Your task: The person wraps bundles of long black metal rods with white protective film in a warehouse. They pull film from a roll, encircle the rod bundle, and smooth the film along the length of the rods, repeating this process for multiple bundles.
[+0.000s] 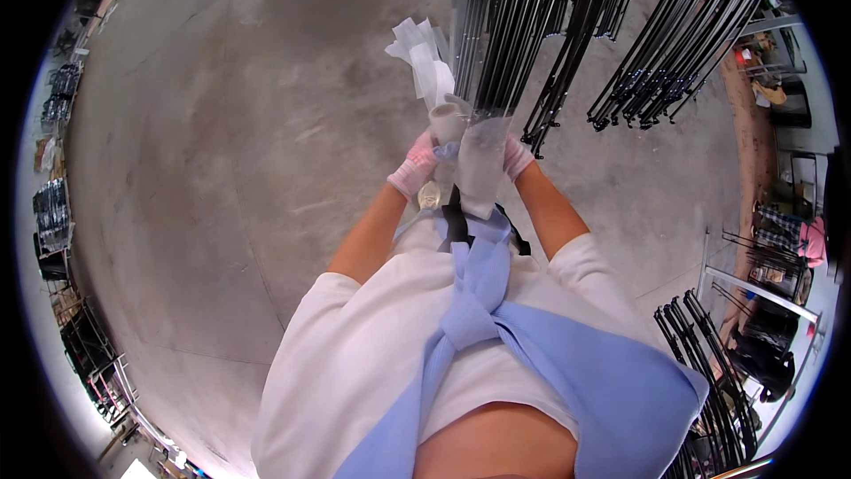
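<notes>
A roll of clear plastic film (448,124), with a pale round tube end facing up, stands in front of my waist. My left hand (417,167), in a pink and white glove, closes on the roll's left side. A sheet of clear film (483,160) hangs just right of the roll. Behind that sheet's right edge is my right hand (517,158), gloved too, its fingers hidden by the film and the rods. Beyond the roll, whitish translucent plastic strips (425,58) stick up and fan out. Long thin black rods (514,36) hang close ahead of my right hand.
More bundles of black rods (678,45) hang at the far right, and others (709,373) stand at the near right. A metal rack frame (762,295) is at the right rim. Shelves with dark goods (53,213) line the left wall. The floor (204,160) is grey concrete.
</notes>
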